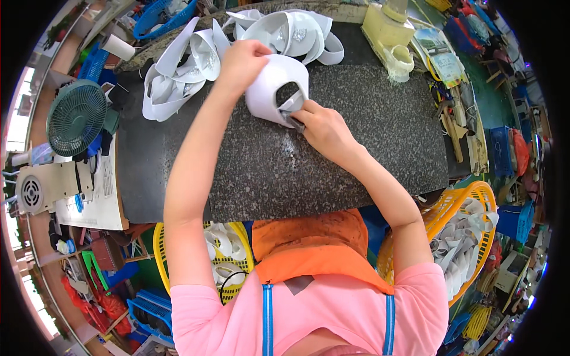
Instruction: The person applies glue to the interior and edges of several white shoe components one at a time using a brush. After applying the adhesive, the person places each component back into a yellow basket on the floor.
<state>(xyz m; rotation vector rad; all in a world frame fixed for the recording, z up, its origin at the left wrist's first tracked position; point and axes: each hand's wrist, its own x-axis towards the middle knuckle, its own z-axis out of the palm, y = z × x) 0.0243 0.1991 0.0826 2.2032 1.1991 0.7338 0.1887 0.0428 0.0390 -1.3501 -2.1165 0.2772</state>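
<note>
A smooth white, rounded piece that looks like a shoe upper [261, 92] is held just above the dark speckled worktop [368, 130], its oval opening facing right. My left hand [242, 62] is closed on its far left rim. At the lower right edge of the opening, my right hand [323, 126] pinches the rim. A small dark grey thing [295, 123] shows under the right fingertips; I cannot make out its kind. Beyond my left hand lie more white uppers [291, 32] with silvery glitter patches, and another group of uppers [178, 77] sits to the left.
A yellow basket [159, 252] and an orange-yellow basket [487, 190], both holding white pieces, stand below the worktop on either side. A green fan [77, 118] is at left. A cream machine part [380, 35] stands far right, near hand tools [454, 133].
</note>
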